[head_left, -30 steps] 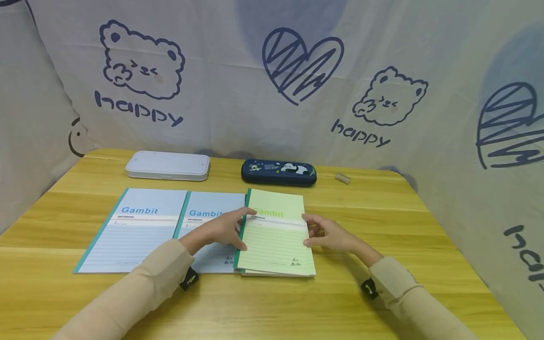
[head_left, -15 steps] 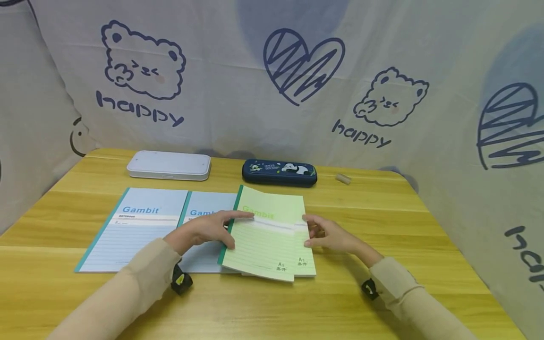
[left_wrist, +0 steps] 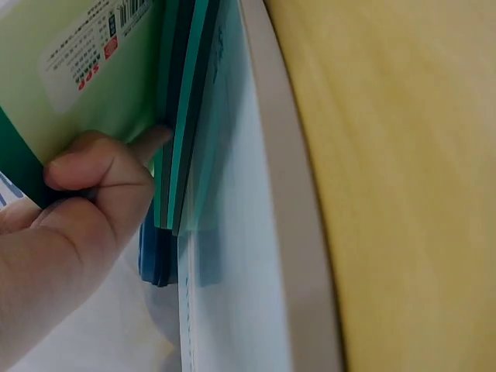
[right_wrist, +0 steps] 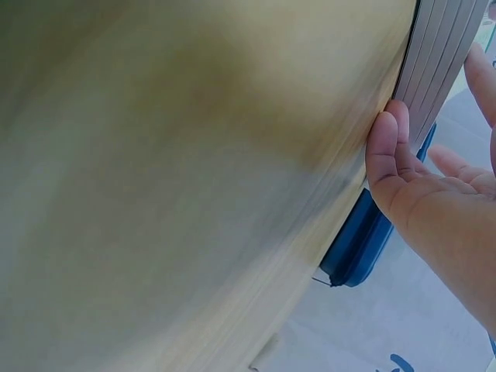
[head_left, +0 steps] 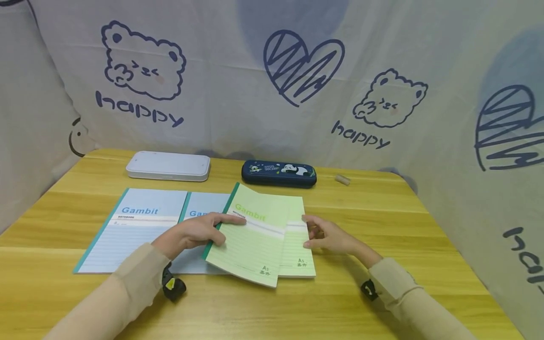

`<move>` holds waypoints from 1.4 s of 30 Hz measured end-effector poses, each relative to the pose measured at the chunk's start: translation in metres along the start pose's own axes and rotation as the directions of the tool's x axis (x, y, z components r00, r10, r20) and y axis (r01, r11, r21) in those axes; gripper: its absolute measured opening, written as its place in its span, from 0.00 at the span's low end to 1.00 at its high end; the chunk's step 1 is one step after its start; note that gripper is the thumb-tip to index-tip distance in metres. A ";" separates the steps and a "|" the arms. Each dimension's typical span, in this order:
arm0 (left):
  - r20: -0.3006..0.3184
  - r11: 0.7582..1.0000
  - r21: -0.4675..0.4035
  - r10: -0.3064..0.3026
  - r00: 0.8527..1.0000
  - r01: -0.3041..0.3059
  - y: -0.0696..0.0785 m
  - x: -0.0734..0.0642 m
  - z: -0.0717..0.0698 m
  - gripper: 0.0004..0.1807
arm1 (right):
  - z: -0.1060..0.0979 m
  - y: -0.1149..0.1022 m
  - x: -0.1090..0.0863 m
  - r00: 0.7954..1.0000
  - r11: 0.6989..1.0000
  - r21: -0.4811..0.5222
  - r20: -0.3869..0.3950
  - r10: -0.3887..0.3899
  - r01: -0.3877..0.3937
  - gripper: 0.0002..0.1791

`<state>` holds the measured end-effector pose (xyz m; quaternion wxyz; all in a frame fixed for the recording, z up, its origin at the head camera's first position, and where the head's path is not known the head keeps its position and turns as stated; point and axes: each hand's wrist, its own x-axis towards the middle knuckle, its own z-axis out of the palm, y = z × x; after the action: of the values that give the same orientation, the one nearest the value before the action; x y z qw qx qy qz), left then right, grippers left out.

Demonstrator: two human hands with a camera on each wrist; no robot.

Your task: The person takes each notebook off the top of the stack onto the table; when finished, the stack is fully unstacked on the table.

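My left hand (head_left: 189, 232) pinches the spine side of a green Gambit notebook (head_left: 250, 250), lifted and tilted over its neighbours. The left wrist view shows the thumb on one cover and the barcoded back cover (left_wrist: 116, 54) of this notebook. Underneath lies another green notebook (head_left: 299, 243), on a stack whose page edges (right_wrist: 442, 58) show in the right wrist view. My right hand (head_left: 333, 237) touches that stack's right edge with loosely bent fingers. Two blue notebooks, the left one (head_left: 136, 243) and the right one (head_left: 190, 262), lie alongside; the held notebook and left hand partly cover the right one.
A white case (head_left: 168, 165) stands at the back left of the wooden table (head_left: 340, 307). To its right is a dark blue panda pencil case (head_left: 278, 173). A small brownish piece (head_left: 342, 179) lies farther right. A printed curtain (head_left: 225, 85) hangs behind.
My left hand has drawn the top green notebook leftward off the stack and tilted it, uncovering the green notebook below. My right hand has stayed at the stack's edge.
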<state>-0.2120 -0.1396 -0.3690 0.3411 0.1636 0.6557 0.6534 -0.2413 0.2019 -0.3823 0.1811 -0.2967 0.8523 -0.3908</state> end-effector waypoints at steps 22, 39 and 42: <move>-0.073 0.999 -0.039 0.034 0.997 -0.037 0.002 -0.011 0.002 0.42 | 0.000 -0.004 0.000 1.000 1.000 -0.009 0.008 0.026 -0.026 0.36; -0.090 0.988 -0.058 0.135 0.987 -0.141 0.000 -0.051 -0.024 0.43 | 0.000 -0.001 0.000 1.000 1.000 0.003 0.012 0.012 -0.012 0.36; -0.061 0.981 -0.084 0.168 0.984 -0.173 0.001 -0.062 -0.031 0.42 | 0.000 0.000 0.000 1.000 1.000 0.006 0.013 0.008 -0.008 0.36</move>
<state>-0.1886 -0.2034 -0.3567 0.2731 0.1863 0.6184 0.7129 -0.2410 0.2021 -0.3822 0.1890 -0.2954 0.8510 -0.3910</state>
